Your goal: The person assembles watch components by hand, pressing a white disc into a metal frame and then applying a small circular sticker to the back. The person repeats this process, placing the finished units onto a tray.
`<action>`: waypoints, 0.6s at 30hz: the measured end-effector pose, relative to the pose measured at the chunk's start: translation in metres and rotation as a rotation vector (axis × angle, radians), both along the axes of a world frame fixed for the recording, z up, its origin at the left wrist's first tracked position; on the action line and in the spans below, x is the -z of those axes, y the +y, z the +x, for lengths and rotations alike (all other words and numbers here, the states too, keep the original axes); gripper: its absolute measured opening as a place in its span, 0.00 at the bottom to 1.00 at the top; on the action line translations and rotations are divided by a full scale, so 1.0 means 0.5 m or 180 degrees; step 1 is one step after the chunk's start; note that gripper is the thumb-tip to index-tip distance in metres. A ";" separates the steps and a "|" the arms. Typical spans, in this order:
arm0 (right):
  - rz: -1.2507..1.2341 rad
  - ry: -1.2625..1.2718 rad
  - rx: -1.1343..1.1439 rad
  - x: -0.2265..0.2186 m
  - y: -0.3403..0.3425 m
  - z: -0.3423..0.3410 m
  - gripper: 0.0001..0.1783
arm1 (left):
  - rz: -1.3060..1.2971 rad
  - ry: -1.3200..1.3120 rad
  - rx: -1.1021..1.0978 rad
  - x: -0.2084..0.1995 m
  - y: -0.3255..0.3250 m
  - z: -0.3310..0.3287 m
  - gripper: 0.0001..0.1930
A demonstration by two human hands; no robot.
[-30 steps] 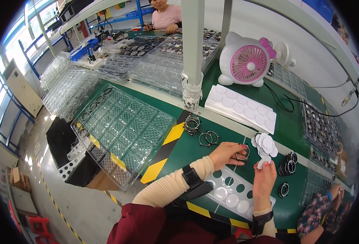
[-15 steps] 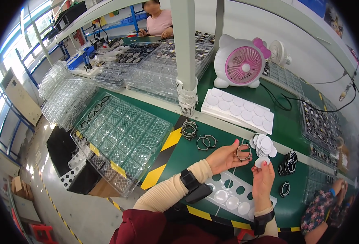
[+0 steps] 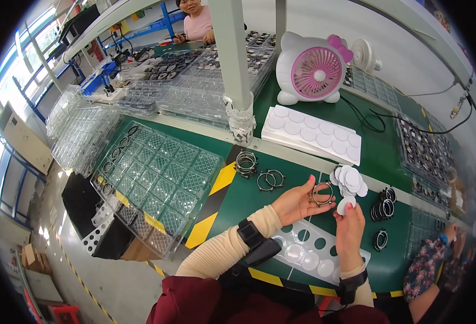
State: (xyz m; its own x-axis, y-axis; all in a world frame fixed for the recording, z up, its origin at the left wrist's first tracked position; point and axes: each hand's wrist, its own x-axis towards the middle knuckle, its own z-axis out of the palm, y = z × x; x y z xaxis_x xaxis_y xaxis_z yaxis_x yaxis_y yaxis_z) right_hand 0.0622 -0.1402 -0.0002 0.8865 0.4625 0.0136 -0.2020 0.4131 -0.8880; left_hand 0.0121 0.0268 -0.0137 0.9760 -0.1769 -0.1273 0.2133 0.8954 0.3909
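Note:
My left hand (image 3: 294,206) is turned palm up, its thumb and fingers gripping a thin dark metal ring (image 3: 323,184) with small lugs. Close beside it, my right hand (image 3: 349,231) pinches a round white disc (image 3: 346,204) between thumb and fingertips. The disc is near the ring but apart from it. Just beyond the right hand lies a loose pile of white discs (image 3: 349,178). Under my hands is a pale sheet with round holes (image 3: 314,233), with several round pieces along its near side.
More rings (image 3: 271,180) lie left of my hands; black rings (image 3: 382,208) are stacked at right. Behind are white disc sheets (image 3: 313,132) and a pink-and-white fan (image 3: 316,70). A clear compartment tray (image 3: 157,178) lies left, beside a post (image 3: 237,70). A co-worker's arm (image 3: 427,264) is at right.
The whole view has shifted, so most things appear higher in the picture. Both hands keep their grips, the ring and disc staying close together.

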 end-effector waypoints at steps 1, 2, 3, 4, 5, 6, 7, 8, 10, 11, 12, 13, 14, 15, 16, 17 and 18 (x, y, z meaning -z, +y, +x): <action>0.0005 -0.0005 -0.0013 0.000 -0.002 -0.001 0.08 | -0.0006 0.0009 -0.0009 -0.001 -0.002 -0.001 0.26; 0.0013 -0.0012 -0.0028 -0.001 -0.004 -0.003 0.08 | -0.0001 0.0012 -0.0003 -0.004 -0.004 -0.003 0.26; 0.0022 -0.0022 -0.0044 -0.003 -0.006 -0.005 0.08 | 0.0015 0.0027 -0.0034 -0.007 -0.007 -0.006 0.26; 0.0009 -0.0007 -0.0037 0.000 -0.005 -0.004 0.08 | 0.0011 0.0054 -0.0063 -0.005 -0.007 -0.005 0.25; -0.0014 -0.0011 -0.0045 0.002 -0.004 -0.004 0.08 | 0.0006 0.0082 -0.0092 -0.003 -0.007 -0.005 0.25; -0.0040 -0.0013 -0.0053 0.005 -0.004 -0.004 0.08 | -0.0009 0.0098 -0.0085 -0.001 -0.007 -0.006 0.25; -0.0069 -0.0012 -0.0058 0.008 -0.004 -0.005 0.08 | 0.0004 0.0112 -0.0086 0.002 -0.008 -0.006 0.25; -0.0067 -0.0007 -0.0043 0.007 -0.006 -0.006 0.08 | 0.0037 0.0110 -0.0082 0.000 -0.010 -0.008 0.25; -0.0035 -0.0072 -0.0019 0.008 -0.010 -0.007 0.08 | 0.0053 0.0128 -0.0046 -0.002 -0.014 -0.009 0.25; -0.0031 -0.0097 0.0004 0.009 -0.011 -0.006 0.08 | 0.0046 0.0093 -0.0080 0.000 -0.013 -0.008 0.25; -0.0057 -0.0072 0.0047 0.014 -0.007 -0.001 0.08 | 0.0031 0.0063 -0.0106 0.002 -0.012 -0.007 0.25; -0.0105 -0.0202 0.0002 0.015 -0.005 0.006 0.09 | -0.0004 0.0045 -0.0099 0.002 -0.017 -0.005 0.24; -0.0170 -0.0312 -0.0043 0.022 -0.006 0.015 0.12 | -0.0063 0.0099 -0.0017 0.005 -0.017 -0.003 0.24; -0.0243 -0.0270 -0.0040 0.020 -0.003 0.020 0.12 | -0.0022 0.0162 -0.0188 0.005 -0.014 -0.002 0.24; -0.0315 -0.0223 -0.0035 0.015 0.005 0.022 0.12 | 0.0023 0.0230 -0.0355 0.006 -0.013 -0.002 0.23; -0.0385 -0.0207 -0.0097 0.007 0.015 0.024 0.12 | -0.0030 0.0280 -0.0237 0.008 -0.010 0.001 0.23; -0.0440 -0.0198 -0.0173 -0.002 0.023 0.022 0.12 | 0.0009 0.0194 -0.0247 0.006 -0.007 0.001 0.22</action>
State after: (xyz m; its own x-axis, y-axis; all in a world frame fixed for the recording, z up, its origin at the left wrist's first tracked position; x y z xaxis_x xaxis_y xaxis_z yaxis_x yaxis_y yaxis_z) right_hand 0.0731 -0.1290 0.0009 0.8595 0.5111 0.0004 -0.1637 0.2760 -0.9471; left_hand 0.0126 0.0234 -0.0166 0.9772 -0.1004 -0.1873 0.1667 0.9090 0.3820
